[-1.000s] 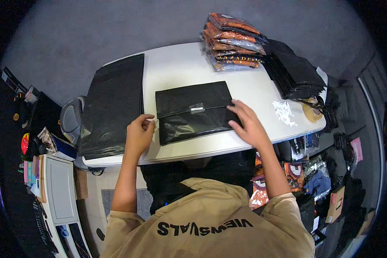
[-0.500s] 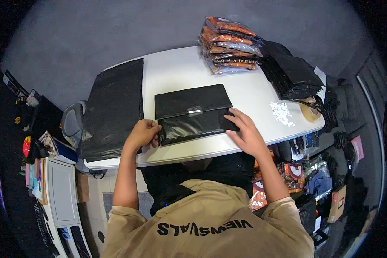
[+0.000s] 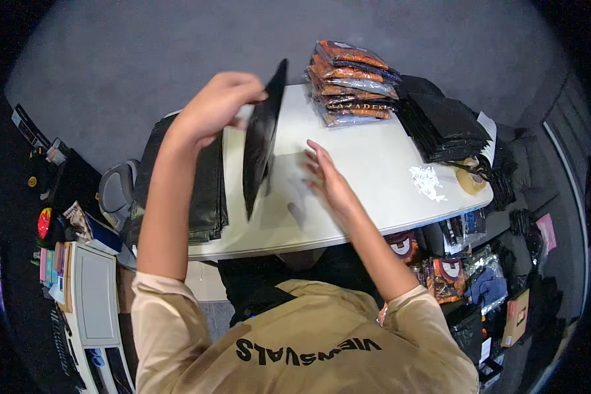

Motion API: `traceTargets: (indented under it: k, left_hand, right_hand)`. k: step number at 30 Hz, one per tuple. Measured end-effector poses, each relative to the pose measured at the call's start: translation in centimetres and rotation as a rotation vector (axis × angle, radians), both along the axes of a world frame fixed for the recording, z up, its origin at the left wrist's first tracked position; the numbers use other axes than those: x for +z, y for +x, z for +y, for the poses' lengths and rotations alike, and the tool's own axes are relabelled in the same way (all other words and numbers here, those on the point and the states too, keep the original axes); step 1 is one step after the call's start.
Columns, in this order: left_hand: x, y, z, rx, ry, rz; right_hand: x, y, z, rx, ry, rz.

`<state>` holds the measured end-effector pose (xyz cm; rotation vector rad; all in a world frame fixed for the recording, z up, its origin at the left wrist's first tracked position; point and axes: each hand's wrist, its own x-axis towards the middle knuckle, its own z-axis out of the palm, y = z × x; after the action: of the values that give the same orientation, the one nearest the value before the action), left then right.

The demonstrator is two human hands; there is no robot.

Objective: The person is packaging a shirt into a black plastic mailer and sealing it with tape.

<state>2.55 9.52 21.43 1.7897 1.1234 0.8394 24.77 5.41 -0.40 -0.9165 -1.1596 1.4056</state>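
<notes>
My left hand point(image 3: 226, 102) is closed on one edge of a black plastic mailer bag point(image 3: 264, 141). The bag is raised off the white table point(image 3: 335, 157) and stands edge-on, so its broad faces barely show. My right hand point(image 3: 325, 172) hovers over the middle of the table, to the right of the bag, with fingers apart and nothing in them. Below and left of my raised left hand, a pile of flat black bags point(image 3: 207, 190) covers the table's left end.
Clear-wrapped orange and black packets point(image 3: 354, 85) are stacked at the far edge. To their right lie a stack of folded black bags point(image 3: 443, 125), small white slips point(image 3: 427, 182) and a roll of tape point(image 3: 471, 178). A white cabinet point(image 3: 92, 295) stands on the left; more packets point(image 3: 446, 279) sit below right.
The folded black bag, flat on the table before, has been lifted and turned on edge by my left hand. My right hand has let go of it and moved left.
</notes>
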Motion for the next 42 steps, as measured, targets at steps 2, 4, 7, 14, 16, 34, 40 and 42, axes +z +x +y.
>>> traceTargets:
  k: [2,4,7,14,16,34,40,42]
  left_hand:
    - [1.2,3.3,-0.6,-0.032,0.023,0.21]
    - [0.4,6.9,-0.9,-0.149,0.027,0.331]
    - [-4.0,8.9,0.2,-0.384,0.2,0.336]
    - [-18.1,-0.6,3.3,0.37,0.002,-0.124]
    - [-19.4,-0.2,2.0,0.48,-0.284,-0.306]
    - [-23.4,-3.7,4.8,0.489,-0.094,0.479]
    - [-24.5,-2.7,5.9,0.587,0.107,0.677]
    - [-24.5,-2.7,5.5,0.654,0.118,0.698]
  right_hand:
    - [0.2,-2.7,-0.5,0.107,-0.255,0.456]
    - [2.2,-4.3,-2.0,0.173,-0.42,0.697]
    - [-4.8,-3.5,0.3,0.222,-0.174,1.037]
    - [-2.5,-0.1,-0.5,0.284,-0.244,1.195]
    - [-1.4,0.0,-0.5,0.291,-0.223,1.193]
    - [-2.8,11.1,7.1,-0.222,-0.237,-0.747]
    - [-3.9,9.5,9.0,-0.521,0.157,-1.32]
    - [-3.5,8.8,8.8,-0.505,0.103,-1.411]
